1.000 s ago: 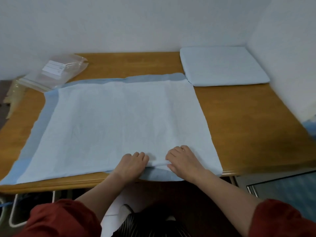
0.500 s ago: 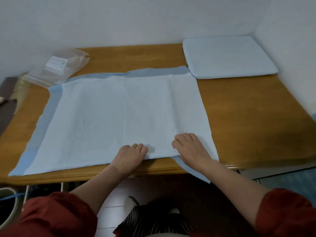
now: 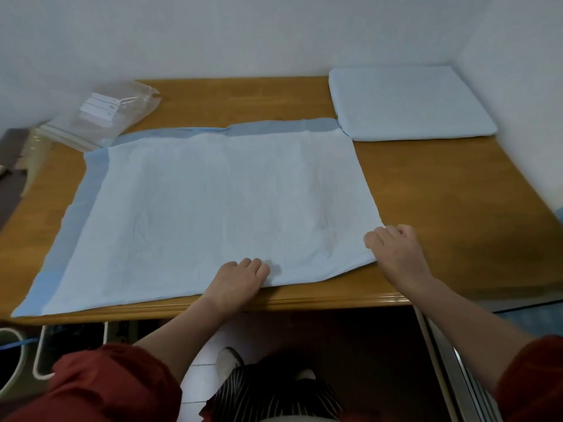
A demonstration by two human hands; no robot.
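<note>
A large pale blue sheet [image 3: 219, 205] with a darker blue border lies spread on the wooden table [image 3: 441, 202]. My left hand [image 3: 236, 283] rests on the sheet's near edge, fingers curled over the fabric. At the sheet's near right corner, my right hand [image 3: 394, 254] grips the edge with curled fingers. The corner there lies on the tabletop.
A folded stack of pale blue sheets [image 3: 408, 102] sits at the back right against the wall. A clear plastic bag with a white label [image 3: 103, 114] lies at the back left. White walls close the back and right. Bins [image 3: 9, 360] stand under the table's left.
My right hand slid right along the near edge to the sheet's corner. The flap that hung over the table edge now lies on the table. My left hand stayed roughly where it was.
</note>
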